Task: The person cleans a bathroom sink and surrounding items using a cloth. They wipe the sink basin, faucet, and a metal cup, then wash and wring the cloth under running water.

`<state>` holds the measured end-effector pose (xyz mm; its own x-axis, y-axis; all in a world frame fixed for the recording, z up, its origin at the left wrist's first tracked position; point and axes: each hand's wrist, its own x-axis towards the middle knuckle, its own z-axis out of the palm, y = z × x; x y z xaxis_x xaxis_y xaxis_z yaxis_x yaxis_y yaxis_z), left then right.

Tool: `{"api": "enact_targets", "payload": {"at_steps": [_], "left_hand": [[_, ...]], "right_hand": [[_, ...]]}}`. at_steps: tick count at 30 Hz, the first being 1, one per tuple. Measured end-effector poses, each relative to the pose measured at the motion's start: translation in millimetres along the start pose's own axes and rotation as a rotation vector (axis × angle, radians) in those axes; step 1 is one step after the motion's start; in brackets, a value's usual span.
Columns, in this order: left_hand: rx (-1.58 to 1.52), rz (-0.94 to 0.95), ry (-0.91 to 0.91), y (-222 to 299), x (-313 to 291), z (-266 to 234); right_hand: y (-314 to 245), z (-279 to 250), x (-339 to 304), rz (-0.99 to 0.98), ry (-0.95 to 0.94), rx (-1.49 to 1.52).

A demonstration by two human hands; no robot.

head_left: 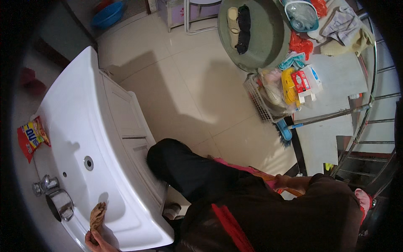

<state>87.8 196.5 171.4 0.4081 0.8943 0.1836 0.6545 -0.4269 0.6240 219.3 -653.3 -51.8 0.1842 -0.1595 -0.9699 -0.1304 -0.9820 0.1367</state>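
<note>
Over the white sink basin, my left hand pinches one end of a crumpled brown cloth. The cloth hangs in a narrow twisted bunch above the basin's near side. On the other side of my body, my right hand is closed on a pink and orange cloth. Much of that cloth is hidden by my dark clothing. At the basin's back edge are the chrome faucet and a shiny metal cup.
A red detergent bag lies on the sink ledge. Across the tiled floor, a large green tub holds dark and cream shoes. Near it are a wire basket with bags, a blue brush on a pole, and a curved metal railing.
</note>
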Motion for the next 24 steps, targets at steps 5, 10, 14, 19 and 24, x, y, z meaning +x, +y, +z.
{"api": "enact_targets", "payload": {"at_steps": [5, 10, 14, 19, 24], "left_hand": [[0.062, 0.113, 0.127, 22, -11, 5], [0.069, 0.125, 0.108, 45, -18, 6], [0.097, 0.084, 0.148, 50, -21, 7], [0.108, -0.053, 0.152, 49, -25, 6], [0.168, 0.017, 0.154, 45, -24, 5]], "right_hand": [[51, 37, 62, -0.600, -0.423, -0.230], [69, 9, 24, -0.281, -0.489, 0.070], [46, -30, -12, -0.247, -0.516, 0.072], [32, -59, -24, -0.202, -0.512, 0.047], [23, -87, -30, -0.163, -0.496, -0.004]]}}
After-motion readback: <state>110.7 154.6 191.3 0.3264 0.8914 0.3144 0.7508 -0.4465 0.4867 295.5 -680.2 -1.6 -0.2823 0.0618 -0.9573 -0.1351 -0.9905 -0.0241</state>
